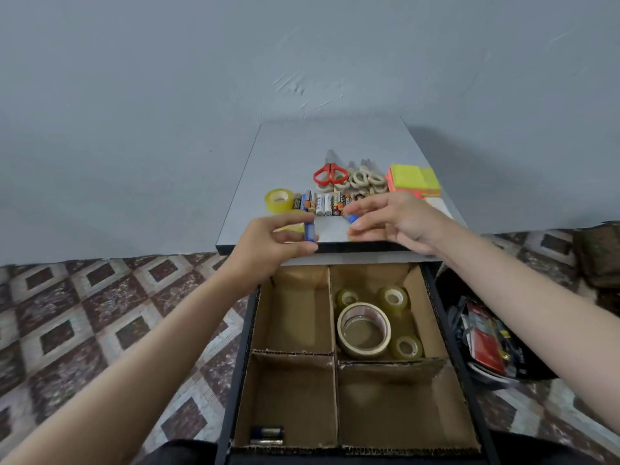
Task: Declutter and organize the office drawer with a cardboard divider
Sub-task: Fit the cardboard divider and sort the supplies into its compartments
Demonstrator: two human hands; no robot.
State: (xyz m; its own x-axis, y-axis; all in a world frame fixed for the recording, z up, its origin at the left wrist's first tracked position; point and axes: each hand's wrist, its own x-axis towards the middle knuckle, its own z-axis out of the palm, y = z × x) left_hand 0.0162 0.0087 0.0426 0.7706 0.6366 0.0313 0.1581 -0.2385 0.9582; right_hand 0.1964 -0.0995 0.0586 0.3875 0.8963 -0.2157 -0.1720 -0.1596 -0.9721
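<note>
I saw both hands held over the front edge of the desk [295, 146], above the open drawer [242, 347]. The left hand [278, 239] had its fingers curled round a blue battery [309, 231], which stood roughly upright between thumb and fingertips. The right hand [396, 219] pinched a blue-tipped item [352, 219] between thumb and fingers; most of it was hidden, so I could not tell what it was.

Just behind the hands a row of batteries [325, 204] lay side by side on the desk, with a yellow tape roll [279, 200] at its left end. Farther back lay red scissors [330, 174], a cluster of beige scissors [364, 179] beside them, and a stack of sticky notes [414, 181] at the right edge.

Inside the drawer the cardboard divider [292, 353] marked out four compartments. The far right one held a large masking tape roll [364, 330] lying flat, with three small clear tape rolls [393, 297] around it. In the near left compartment, two loose batteries [266, 435] lay against the front wall.

To the right of the drawer, a black bin [486, 340] of mixed clutter sat on the patterned tile floor [100, 313].
</note>
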